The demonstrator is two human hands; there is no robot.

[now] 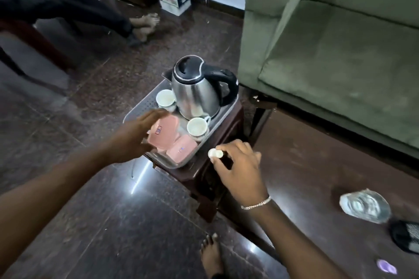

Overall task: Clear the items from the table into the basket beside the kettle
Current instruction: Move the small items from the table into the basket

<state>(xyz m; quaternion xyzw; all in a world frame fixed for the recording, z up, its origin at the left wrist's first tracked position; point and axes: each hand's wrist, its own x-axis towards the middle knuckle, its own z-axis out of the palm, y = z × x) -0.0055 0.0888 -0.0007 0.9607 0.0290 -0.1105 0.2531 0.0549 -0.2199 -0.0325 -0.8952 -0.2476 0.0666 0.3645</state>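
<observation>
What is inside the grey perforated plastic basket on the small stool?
The grey perforated plastic basket holds a steel electric kettle, two white ceramic cups and two pink lidded boxes. The left hand hides part of one box.

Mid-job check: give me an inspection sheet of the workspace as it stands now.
Surface: small dark table, mostly covered by the grey basket.
Job's things: two pink boxes in the basket; small white-capped item in the right hand.
Clutter: kettle, two white cups.
Hands: left hand on the upper pink box; right hand gripping the item.
Cables: nothing seen.
Surroundings: green sofa, glass dish.
</observation>
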